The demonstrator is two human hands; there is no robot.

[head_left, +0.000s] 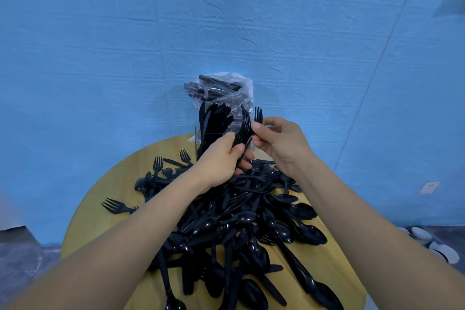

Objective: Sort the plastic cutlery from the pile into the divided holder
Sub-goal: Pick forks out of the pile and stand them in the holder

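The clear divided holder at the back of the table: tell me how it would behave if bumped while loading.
The clear divided holder looks tall, narrow and thin-walled, so it probably tips easily. Knives and forks stand well above its rim, likely making it top-heavy. The bagged cutlery behind may brace it somewhat.

Cutlery pile sits on table; holder stands behind pile w/ bag atop; both hands betw. pile & holder.

Even, soft, bluish light; faint shadows; strong wide-angle bending at edges; near forearms blurred.
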